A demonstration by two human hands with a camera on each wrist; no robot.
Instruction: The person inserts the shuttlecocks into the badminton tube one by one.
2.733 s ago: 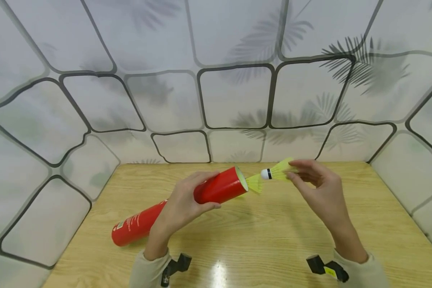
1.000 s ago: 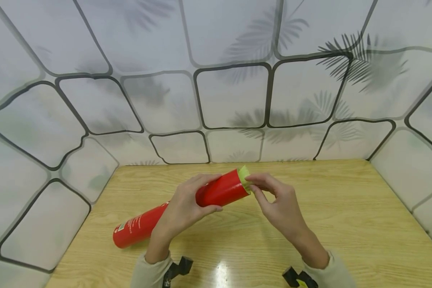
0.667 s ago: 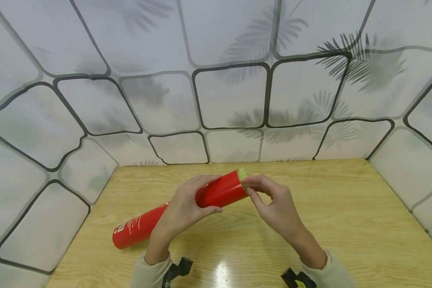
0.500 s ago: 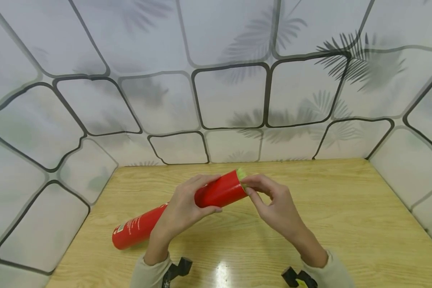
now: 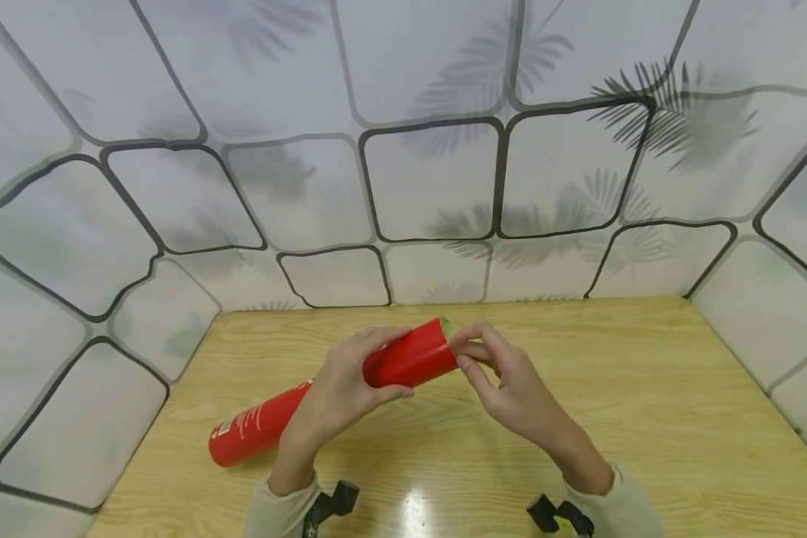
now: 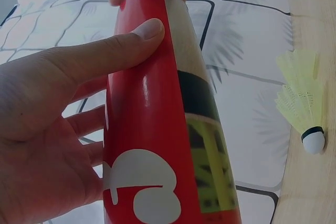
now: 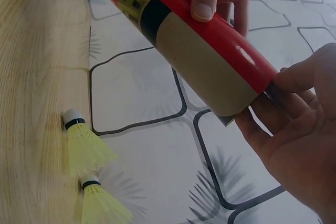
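My left hand [image 5: 339, 381] grips a long red shuttlecock tube [image 5: 413, 355] near its open end, thumb and fingers round it. The tube slants up to the right. Through its clear side strip, yellow shuttlecock feathers [image 6: 210, 166] show inside. At the mouth, my right hand [image 5: 504, 377] touches the rim with bent, relaxed fingers; in the right wrist view the thumb [image 7: 296, 77] lies against the edge. No shuttlecock shows between these fingers, and what lies just inside the mouth is mostly hidden. Light green shows at the mouth's upper edge.
Two yellow shuttlecocks with white heads, a nearer one [image 7: 84, 145] and another beside it [image 7: 102, 203], lie on the wooden table [image 5: 612, 373]; the head view hides them behind the tube and hands. A patterned wall [image 5: 437, 187] closes the back and sides.
My right hand has brought a yellow shuttlecock leftward to the tube and pushed it in. Its feathers have sunk out of sight at the mouth. The left hand's hold stays nearly the same.
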